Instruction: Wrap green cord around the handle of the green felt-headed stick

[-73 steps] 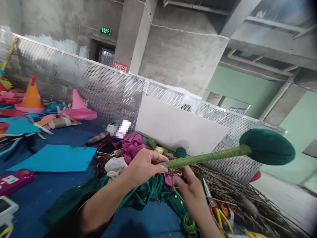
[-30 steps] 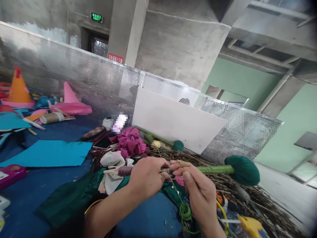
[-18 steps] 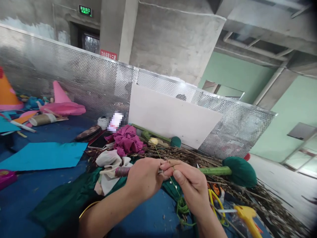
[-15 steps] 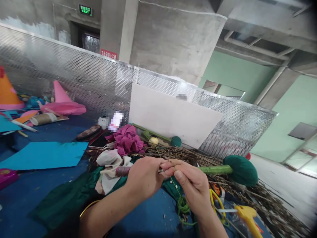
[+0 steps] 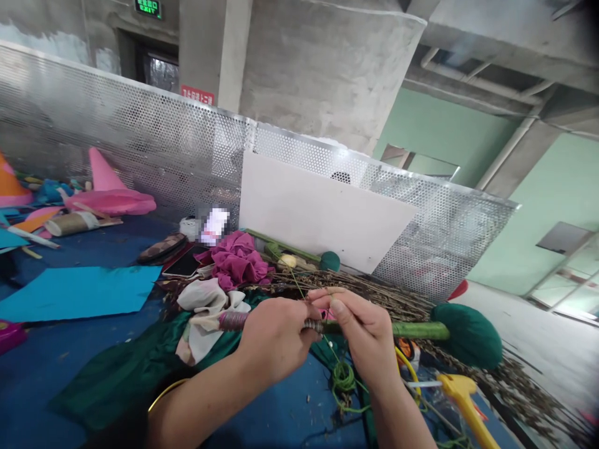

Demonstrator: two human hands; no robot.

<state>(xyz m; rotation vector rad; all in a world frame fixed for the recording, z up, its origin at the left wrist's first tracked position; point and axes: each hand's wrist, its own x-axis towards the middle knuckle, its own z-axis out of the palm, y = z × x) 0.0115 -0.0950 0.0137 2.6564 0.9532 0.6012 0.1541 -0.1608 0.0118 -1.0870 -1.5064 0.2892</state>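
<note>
My left hand [image 5: 274, 340] is closed round a green-wrapped stick [image 5: 416, 330] that lies across the view, its bare purplish end [image 5: 233, 321] sticking out left of my fist. A dark green padded head [image 5: 470, 333] caps the stick at the right. My right hand [image 5: 362, 333] pinches a thin green string [image 5: 333, 354] against the stick just right of my left hand. The string runs down to a small green coil [image 5: 344, 377] on the blue table [image 5: 93, 349].
A pile of dry twigs [image 5: 468, 358] lies behind and right of the hands. Magenta cloth [image 5: 236, 259], white cloth [image 5: 203, 305], green fabric [image 5: 121, 374], a yellow glue gun [image 5: 465, 399], a blue sheet [image 5: 77, 293], a pink cone [image 5: 100, 171] and a perforated metal screen [image 5: 154, 143] surround the spot.
The stick has come down from a raised slant to nearly level. My left hand slid along it, baring its purplish end, and my right hand came up to pinch the string against it.
</note>
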